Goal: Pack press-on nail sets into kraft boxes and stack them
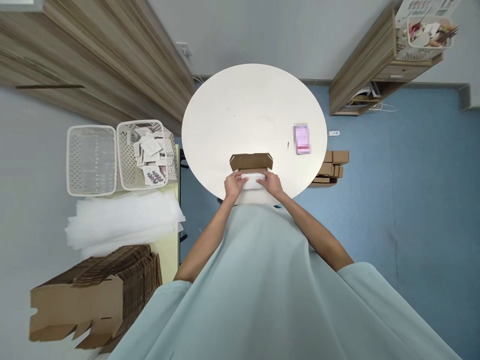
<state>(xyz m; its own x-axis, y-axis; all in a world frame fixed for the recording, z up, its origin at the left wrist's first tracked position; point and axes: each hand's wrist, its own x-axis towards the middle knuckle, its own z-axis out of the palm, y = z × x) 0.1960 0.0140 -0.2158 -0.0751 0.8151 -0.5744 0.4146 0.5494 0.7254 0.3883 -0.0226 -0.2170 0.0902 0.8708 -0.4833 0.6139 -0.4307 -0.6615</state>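
Note:
A small white wrapped bundle is gripped at its two ends at the near side of the round white table. My left hand closes on its left end, thumb on the near side. At the right end my right hand holds it the same way. Just beyond the bundle lies an open brown cardboard box, its lid flap raised away from me. The bundle and my hands cover most of the box's inside, and what the wrapping contains is hidden.
On the table's right lies a pinkish-purple, pixelated item. Left of me, a side table bears a clear-looking basket, a basket of white packets, white foam sheets and stacked flat cardboard boxes. Small brown boxes stand beyond the table's right edge.

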